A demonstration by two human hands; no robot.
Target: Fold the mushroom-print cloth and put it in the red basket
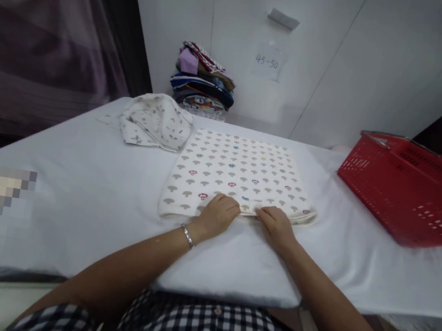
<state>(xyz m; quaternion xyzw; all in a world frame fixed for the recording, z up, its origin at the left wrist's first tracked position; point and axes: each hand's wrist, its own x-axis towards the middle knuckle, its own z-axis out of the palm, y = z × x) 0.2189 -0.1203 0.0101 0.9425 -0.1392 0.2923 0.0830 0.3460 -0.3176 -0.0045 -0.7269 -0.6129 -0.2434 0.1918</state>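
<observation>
A white cloth with a mushroom print (pixel 242 163) lies folded in layers on the white-covered table (pixel 71 209). My left hand (pixel 218 214) grips its near edge just left of the middle, fingers curled over the fabric. Close beside it, my right hand (pixel 276 226) pinches the same edge a little to the right. Between the two hands the edge is slightly raised. At the cloth's near right corner the stacked layers show. A bracelet (pixel 188 236) circles my left wrist.
A crumpled white patterned cloth (pixel 156 122) sits at the back left. Behind it, a stack of folded fabrics (pixel 204 84) stands against the wall. A red plastic basket (pixel 410 190) with metal handles occupies the right side. A paper label (pixel 267 61) reads "45-50".
</observation>
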